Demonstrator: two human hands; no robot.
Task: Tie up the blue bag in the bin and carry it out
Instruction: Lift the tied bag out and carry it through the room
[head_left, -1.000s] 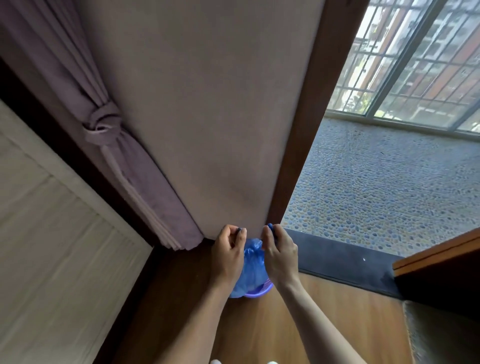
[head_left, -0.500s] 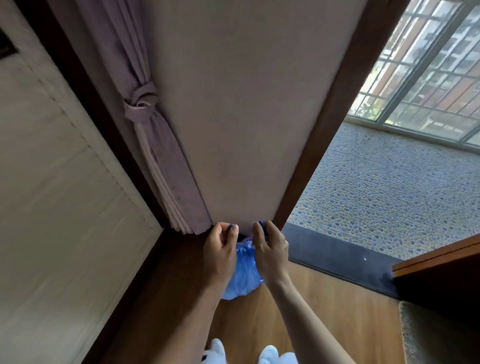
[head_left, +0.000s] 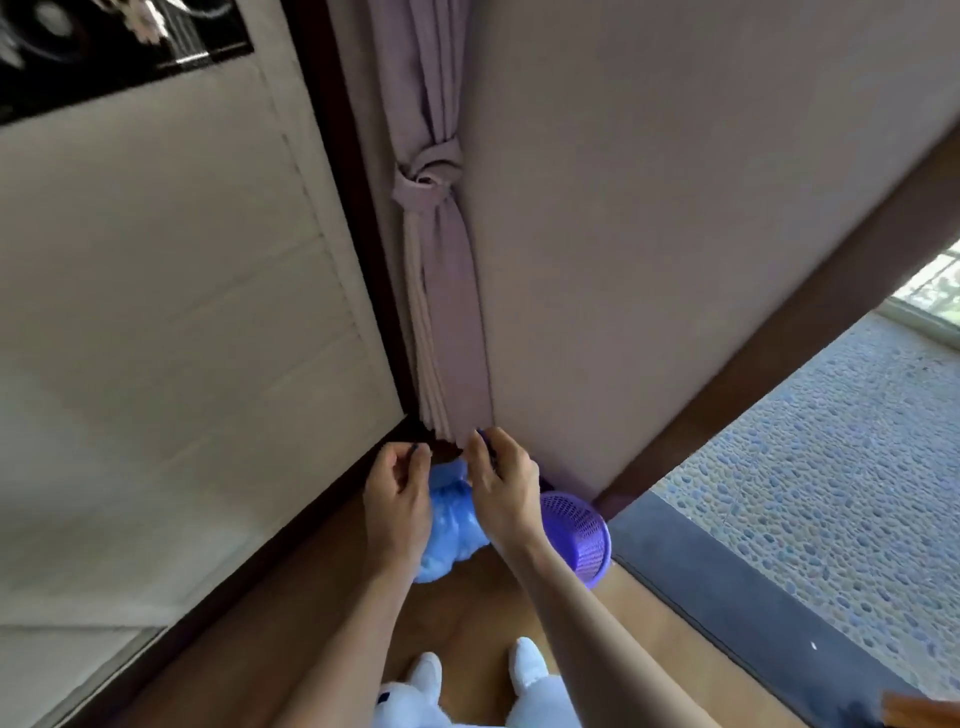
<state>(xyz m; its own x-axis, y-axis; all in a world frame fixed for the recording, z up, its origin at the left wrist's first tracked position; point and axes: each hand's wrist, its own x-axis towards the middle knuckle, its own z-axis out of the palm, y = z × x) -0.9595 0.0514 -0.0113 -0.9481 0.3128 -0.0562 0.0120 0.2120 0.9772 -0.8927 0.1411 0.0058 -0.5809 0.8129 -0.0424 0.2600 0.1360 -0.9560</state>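
Blue plastic, thin and crinkled: the bag (head_left: 451, 525) hangs between the person's two hands, lifted clear of the purple mesh bin (head_left: 579, 535), which stands empty just to its right on the wooden floor (head_left: 467, 618), close to the dark door sill (head_left: 727, 597). The left hand (head_left: 397, 499) and the right hand (head_left: 501, 486) are both curled shut, each pinching a bit of the bag's gathered top between thumb and fingertips, so the body of the bag sags below the wrists. Behind the hands, a mauve curtain (head_left: 449, 312), knotted partway up, falls to the floor in the corner beside a plain wall (head_left: 675, 234). White fluffy slippers (head_left: 431, 691) show at the bottom edge.
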